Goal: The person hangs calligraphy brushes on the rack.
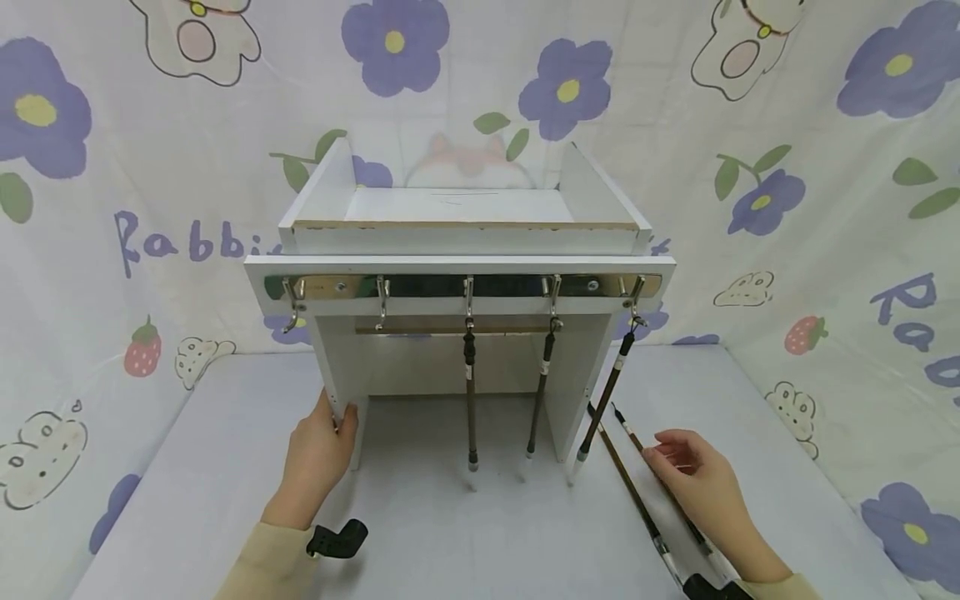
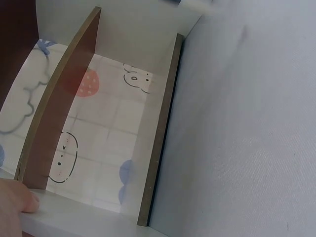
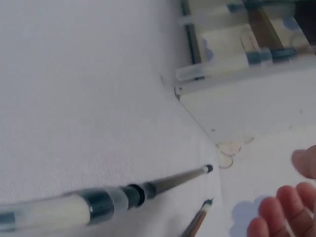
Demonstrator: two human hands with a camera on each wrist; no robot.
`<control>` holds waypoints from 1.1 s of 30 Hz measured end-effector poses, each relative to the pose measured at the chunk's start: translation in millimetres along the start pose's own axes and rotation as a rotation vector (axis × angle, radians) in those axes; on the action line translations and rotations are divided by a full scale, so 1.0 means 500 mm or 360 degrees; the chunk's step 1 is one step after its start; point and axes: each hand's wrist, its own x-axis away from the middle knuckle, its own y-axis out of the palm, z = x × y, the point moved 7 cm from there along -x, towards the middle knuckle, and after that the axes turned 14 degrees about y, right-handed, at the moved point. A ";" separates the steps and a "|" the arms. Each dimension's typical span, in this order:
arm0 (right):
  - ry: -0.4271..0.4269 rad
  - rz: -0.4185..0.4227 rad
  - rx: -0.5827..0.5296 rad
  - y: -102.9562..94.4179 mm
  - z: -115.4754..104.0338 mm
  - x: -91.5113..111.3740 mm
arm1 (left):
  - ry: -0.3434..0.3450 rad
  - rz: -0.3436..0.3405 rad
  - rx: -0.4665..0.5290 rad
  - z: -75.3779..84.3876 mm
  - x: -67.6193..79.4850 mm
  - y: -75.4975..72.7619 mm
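A white wooden shelf unit (image 1: 457,265) stands on the table, with a metal hook rail (image 1: 423,286) across its front. My left hand (image 1: 315,454) grips the left side panel (image 1: 335,367), its thumb on the front edge. Three writing brushes hang from hooks: one in the middle (image 1: 471,408), another (image 1: 538,400) right of it, and the last (image 1: 602,408) at the right end. Two more brushes lie on the table, one (image 1: 637,496) nearer the shelf, the other (image 1: 686,517) beside my right hand (image 1: 701,483). That hand's fingers are loosely bent around nothing, above the outer brush.
The two leftmost hooks (image 1: 382,302) carry no brush. Behind the table hangs a patterned cloth (image 1: 465,108) with purple flowers and rabbits. A pale sheet covers the tabletop (image 1: 420,533). Crossbars (image 2: 64,74) span the shelf's inside in the left wrist view.
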 end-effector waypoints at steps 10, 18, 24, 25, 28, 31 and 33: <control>0.0739 -0.0388 -0.0198 0.014 0.103 -0.024 | 0.0002 0.0002 -0.0014 -0.001 0.000 -0.006; 0.0901 -0.0473 -0.0186 0.032 0.148 -0.028 | 0.0006 0.0000 -0.0002 -0.001 0.001 -0.002; 0.0844 -0.0492 -0.0012 0.035 0.162 -0.033 | 0.0007 0.0008 -0.0012 -0.001 -0.001 0.004; 0.0841 -0.0492 0.0012 0.037 0.163 -0.034 | 0.0006 0.0011 -0.0013 -0.001 -0.001 0.005; 0.0838 -0.0490 0.0061 0.044 0.165 -0.034 | 0.0005 0.0020 -0.0012 -0.003 -0.001 0.005; 0.0844 -0.0494 0.0067 0.052 0.163 -0.037 | -0.0009 0.0025 -0.0031 -0.005 0.000 0.002; 0.0834 -0.0500 0.0069 0.057 0.160 -0.040 | -0.0022 0.0027 -0.0046 -0.007 0.001 -0.001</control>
